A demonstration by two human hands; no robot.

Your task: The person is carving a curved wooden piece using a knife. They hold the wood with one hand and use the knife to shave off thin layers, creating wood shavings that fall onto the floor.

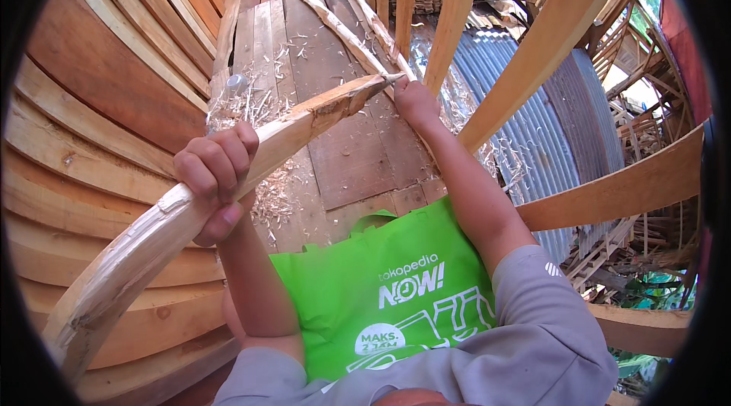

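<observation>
A long, curved piece of wood [297, 128] runs from the lower left up to the middle of the view. Most of it is pale and stripped, with rough cut facets; its far end is browner and narrows. My left hand [217, 178] is wrapped around its middle part. At the narrow far end, my right hand [417, 104] is closed, its arm stretched forward. What sits inside that fist is hidden. Across my lap lies a green bag [327, 277] with white print, beneath both forearms.
Stacked curved planks [99, 113] form a wall on the left. Wood shavings [274, 197] and a small clear cup [236, 85] lie on the plank floor [350, 170]. Two rough poles [343, 31] extend ahead. Upright wooden ribs [544, 48] stand on the right, with corrugated metal sheets [533, 124] beyond.
</observation>
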